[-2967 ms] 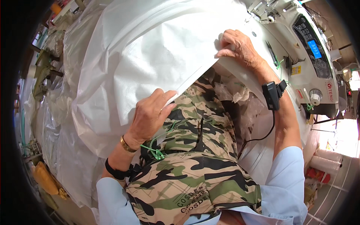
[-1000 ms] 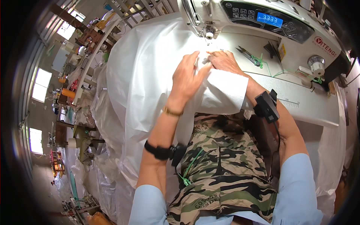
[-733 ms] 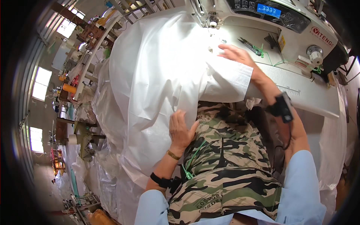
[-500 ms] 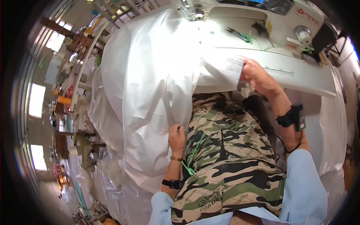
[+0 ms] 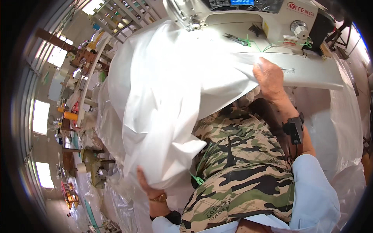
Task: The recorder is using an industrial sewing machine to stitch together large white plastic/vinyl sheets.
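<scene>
A large white sheet of fabric hangs in folds from the sewing machine bed down over my left side. Its right edge is pinched in my right hand, just in front of the machine's front panel. Low on the left, my left hand lies against the lower folds. The visible finger is stretched out, while the fabric covers the rest of that hand. The sewing machine stands at the far side, its needle head above the brightly lit fabric.
Thread snips and green cord lie on the machine bed, beside a small black piece. A camouflage apron covers my lap. Clear plastic sheeting lies left of the fabric, and a cluttered bench stands farther left.
My left hand has moved left and toward me, from the fabric's edge to beneath its folds. My right hand has shifted slightly right with the edge, and the fabric has spread and lifted.
</scene>
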### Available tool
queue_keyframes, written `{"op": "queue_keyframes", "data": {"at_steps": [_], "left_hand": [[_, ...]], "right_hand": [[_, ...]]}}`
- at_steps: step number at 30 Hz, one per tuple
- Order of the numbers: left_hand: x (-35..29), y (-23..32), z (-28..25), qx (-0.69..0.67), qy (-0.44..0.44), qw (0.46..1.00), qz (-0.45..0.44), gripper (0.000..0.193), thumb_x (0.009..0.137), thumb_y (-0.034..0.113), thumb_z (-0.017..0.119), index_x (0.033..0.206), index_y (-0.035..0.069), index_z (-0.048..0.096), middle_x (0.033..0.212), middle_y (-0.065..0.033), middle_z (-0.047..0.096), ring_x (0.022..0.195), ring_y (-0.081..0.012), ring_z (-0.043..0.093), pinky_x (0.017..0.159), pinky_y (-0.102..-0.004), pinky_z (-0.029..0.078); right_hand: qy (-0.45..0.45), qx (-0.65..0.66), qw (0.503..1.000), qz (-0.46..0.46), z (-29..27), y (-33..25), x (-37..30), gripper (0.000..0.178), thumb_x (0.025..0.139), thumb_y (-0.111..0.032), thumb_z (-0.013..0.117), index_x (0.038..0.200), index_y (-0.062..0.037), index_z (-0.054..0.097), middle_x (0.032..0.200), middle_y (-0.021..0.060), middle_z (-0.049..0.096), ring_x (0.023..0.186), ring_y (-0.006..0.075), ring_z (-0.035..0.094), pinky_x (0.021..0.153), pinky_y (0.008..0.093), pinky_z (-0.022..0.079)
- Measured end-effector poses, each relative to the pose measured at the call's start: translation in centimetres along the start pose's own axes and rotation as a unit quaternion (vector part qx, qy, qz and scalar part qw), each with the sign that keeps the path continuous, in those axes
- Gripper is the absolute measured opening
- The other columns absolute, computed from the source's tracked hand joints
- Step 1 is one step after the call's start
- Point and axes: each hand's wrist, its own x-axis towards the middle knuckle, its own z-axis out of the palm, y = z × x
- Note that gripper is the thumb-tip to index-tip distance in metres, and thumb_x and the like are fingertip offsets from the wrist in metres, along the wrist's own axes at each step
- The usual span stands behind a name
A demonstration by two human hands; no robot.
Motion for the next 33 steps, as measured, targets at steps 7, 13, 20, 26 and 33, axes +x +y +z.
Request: {"op": "queue_keyframes", "data": {"at_steps": [7,13,20,26,33], "left_hand": [[-0.1,4.2,5.5,-0.046,0.040,0.997,0.052,0.061,0.102,0.046,0.038,0.135,-0.004,0.046,0.137,-0.0205,0.050,0.121,-0.0346,0.052,0.103,-0.0499,0.043],[-0.5,4.6,7.8,0.027,0.001,0.996,0.081,0.053,0.102,0.041,0.040,0.130,-0.003,0.052,0.129,-0.0189,0.057,0.119,-0.0310,0.055,0.104,-0.0463,0.043],[0.7,5.6,2.4,0.186,0.109,0.969,0.120,0.033,0.100,0.027,0.051,0.116,-0.001,0.061,0.119,-0.0141,0.064,0.106,-0.0282,0.063,0.091,-0.0433,0.051],[3.2,4.6,-0.8,0.738,0.017,0.663,0.129,0.016,0.091,0.012,0.061,0.100,-0.001,0.065,0.094,-0.0097,0.069,0.080,-0.0248,0.065,0.070,-0.0354,0.051],[3.7,2.9,13.1,0.578,-0.202,0.773,0.168,0.019,0.080,0.008,0.074,0.093,-0.003,0.067,0.081,-0.0123,0.069,0.073,-0.0216,0.069,0.064,-0.0307,0.053]], "right_hand": [[0.099,0.207,0.972,-0.046,0.1,-7.4,-2.6,0.016,0.093,-0.016,0.059,0.089,-0.0009,0.060,0.076,0.0118,0.061,0.061,0.0228,0.056,0.058,0.0338,0.045],[-0.391,0.573,0.716,0.074,4.3,-12.7,-5.7,0.042,0.097,-0.029,0.056,0.123,0.0046,0.055,0.117,0.0104,0.061,0.106,0.0165,0.056,0.093,0.0284,0.045],[-0.559,0.606,0.566,0.013,6.8,-11.5,-11.4,0.046,0.100,-0.043,0.048,0.091,0.0005,0.058,0.081,-0.0014,0.053,0.075,0.0087,0.045,0.070,0.0268,0.044],[-0.591,0.533,0.601,-0.075,2.9,-13.6,-12.3,0.046,0.096,-0.039,0.055,0.088,0.0065,0.059,0.073,0.0153,0.061,0.070,0.0255,0.059,0.066,0.0380,0.047],[-0.507,0.348,0.768,-0.177,3.7,-16.1,-13.3,0.040,0.092,-0.035,0.056,0.085,0.0041,0.053,0.074,0.0239,0.061,0.075,0.0433,0.061,0.069,0.0505,0.047]]}}
